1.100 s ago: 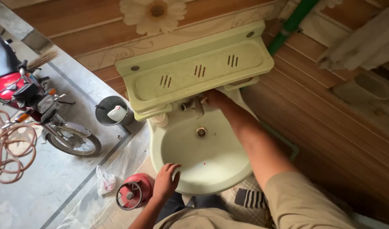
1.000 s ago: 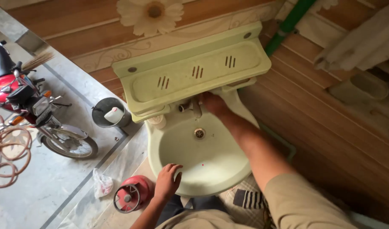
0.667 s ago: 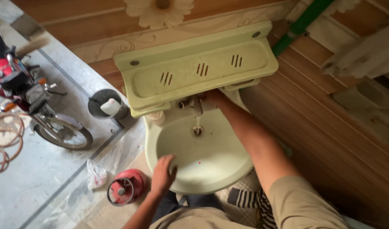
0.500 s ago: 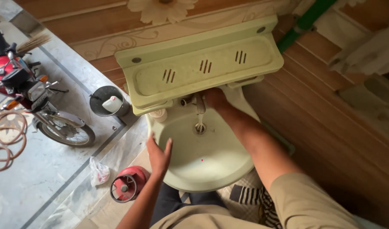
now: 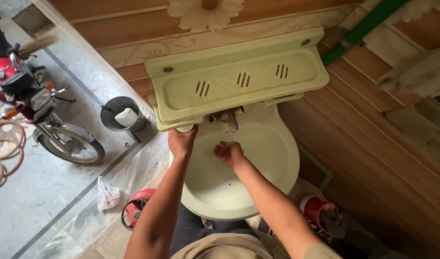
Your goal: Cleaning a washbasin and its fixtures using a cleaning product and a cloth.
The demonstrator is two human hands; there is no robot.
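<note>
Rinsing: right hand [image 5: 229,154] is cupping half-open, empty, under the tap [image 5: 232,120] over the pale-green basin [image 5: 272,163]; left hand [image 5: 182,141] is gripping the knob [image 5: 185,128] beyond. Risk: over-turning is likely splashing water onto the floor.

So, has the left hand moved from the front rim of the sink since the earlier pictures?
Yes. The left hand has gone from the front rim of the sink up to its back left corner, just under the green shelf, beside the tap.

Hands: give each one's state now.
Left hand: closed around the pale tap knob.
Right hand: open, cupped under the metal tap spout, holding nothing.
</note>
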